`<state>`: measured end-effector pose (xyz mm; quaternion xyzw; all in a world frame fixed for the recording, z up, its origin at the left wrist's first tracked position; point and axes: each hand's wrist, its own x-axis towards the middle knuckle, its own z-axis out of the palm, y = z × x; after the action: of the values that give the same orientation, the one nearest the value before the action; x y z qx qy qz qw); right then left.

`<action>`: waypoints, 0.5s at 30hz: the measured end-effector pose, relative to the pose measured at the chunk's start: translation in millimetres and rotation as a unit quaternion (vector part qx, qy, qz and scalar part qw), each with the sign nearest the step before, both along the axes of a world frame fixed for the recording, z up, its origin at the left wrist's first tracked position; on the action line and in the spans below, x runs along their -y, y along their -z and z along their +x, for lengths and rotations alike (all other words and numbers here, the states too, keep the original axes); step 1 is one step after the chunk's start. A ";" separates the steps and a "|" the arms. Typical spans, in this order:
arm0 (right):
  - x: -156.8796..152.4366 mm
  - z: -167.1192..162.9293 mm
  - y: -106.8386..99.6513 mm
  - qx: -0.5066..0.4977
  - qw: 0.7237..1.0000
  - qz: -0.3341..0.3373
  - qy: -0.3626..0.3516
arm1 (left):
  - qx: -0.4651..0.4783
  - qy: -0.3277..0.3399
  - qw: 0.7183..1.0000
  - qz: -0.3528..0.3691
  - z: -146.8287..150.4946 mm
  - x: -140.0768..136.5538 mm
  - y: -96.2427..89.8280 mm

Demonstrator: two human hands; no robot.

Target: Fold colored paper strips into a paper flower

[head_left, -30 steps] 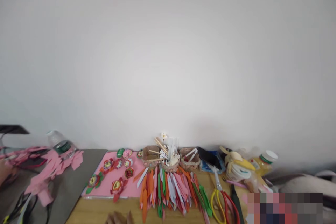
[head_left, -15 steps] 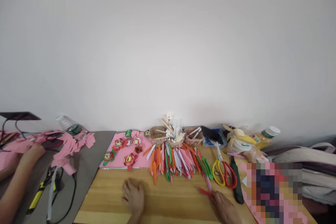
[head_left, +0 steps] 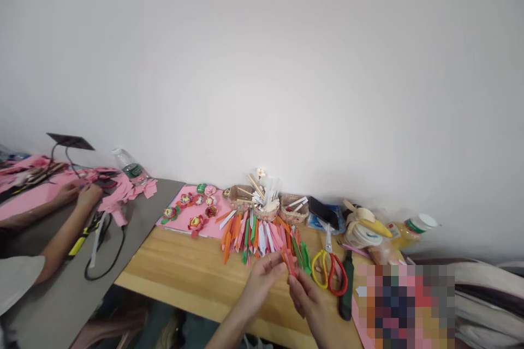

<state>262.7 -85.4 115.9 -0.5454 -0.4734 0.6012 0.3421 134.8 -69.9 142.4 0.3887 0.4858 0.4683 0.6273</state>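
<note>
The left hand (head_left: 262,278) and right hand (head_left: 308,295) have their fingertips pinched together on one narrow paper strip (head_left: 289,263), low and just right of centre in the frame. It stands steeply, long axis leaning, top end toward the upper left. It looks red with orange along one edge. Past it lie folded papers (head_left: 262,237); scissors (head_left: 328,246) rest nearby, further right.

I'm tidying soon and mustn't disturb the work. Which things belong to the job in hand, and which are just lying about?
Likely the job:
narrow red paper piece, held in left hand and right hand
fan of multicoloured folded paper strips
small multicoloured paper flowers
metal scissors with yellow and red handles

Seemingly just lying about:
black rectangular phone
clear plastic bottle with green label
</note>
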 end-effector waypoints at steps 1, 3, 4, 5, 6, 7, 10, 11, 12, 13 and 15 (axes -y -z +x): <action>-1.4 -1.8 -9.1 -0.016 1.000 -0.004 -0.013 | 0.018 0.012 1.000 0.007 4.6 -0.1 -9.3; -5.1 -5.8 -23.7 -0.057 0.998 -0.012 -0.018 | 0.069 0.022 0.997 0.002 6.0 -3.8 -23.1; -7.3 -8.4 -29.4 -0.099 0.995 -0.020 -0.010 | 0.082 0.025 0.996 -0.005 3.4 -7.3 -28.0; -9.6 -11.6 -34.3 -0.136 0.991 -0.019 -0.004 | 0.083 0.032 0.996 -0.007 -0.8 -11.9 -32.0; -11.9 -15.5 -38.7 -0.166 0.986 -0.015 -0.001 | 0.081 0.040 0.996 -0.009 -6.3 -17.3 -35.3; -14.1 -20.0 -42.5 -0.186 0.983 -0.007 0.004 | 0.072 0.049 0.996 -0.009 -12.4 -23.3 -38.4; -19.5 -34.3 -50.0 -0.194 0.981 0.005 0.026 | 0.050 0.079 0.996 -0.010 -28.7 -41.9 -46.4; -20.8 -38.1 -50.4 -0.193 0.980 0.002 0.039 | 0.046 0.085 0.995 -0.013 -31.5 -47.1 -48.4; -22.0 -40.6 -49.6 -0.195 0.979 -0.004 0.052 | 0.045 0.087 0.995 -0.017 -32.2 -51.2 -49.7; -22.8 -41.3 -47.7 -0.198 0.977 -0.007 0.075 | 0.047 0.085 0.995 -0.020 -30.7 -53.8 -50.3; -23.3 -35.9 -42.3 -0.216 0.971 -0.019 0.097 | 0.062 0.067 0.995 -0.028 -21.4 -54.3 -50.0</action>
<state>226.8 -62.1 158.2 -0.4524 -0.3215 0.6779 0.4821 113.5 -15.6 192.4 0.3732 0.4321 0.4347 0.6965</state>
